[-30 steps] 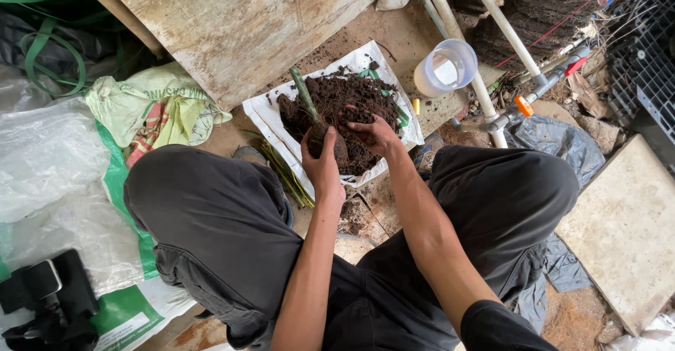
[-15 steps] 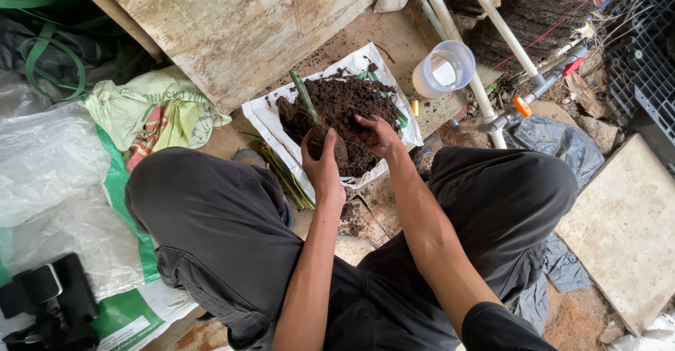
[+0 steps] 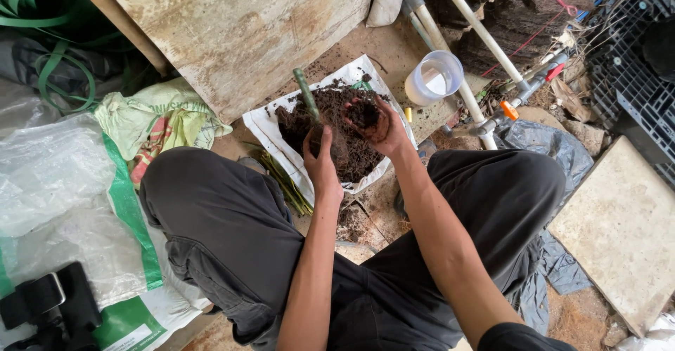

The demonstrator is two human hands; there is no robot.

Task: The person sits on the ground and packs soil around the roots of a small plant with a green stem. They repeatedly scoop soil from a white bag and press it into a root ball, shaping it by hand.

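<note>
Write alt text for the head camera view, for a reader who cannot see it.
A seated person's right hand cups a clump of dark soil over a white sack heaped with soil, while the left hand rests on the heap beside a green stalk standing in it. A clear plastic cup, white pipes and a concrete slab lie around.

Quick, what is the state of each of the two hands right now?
Left hand: closed around a small dark pot with a green stem in it.
Right hand: cupped, palm up, holding a clump of soil over the soil bag.
</note>
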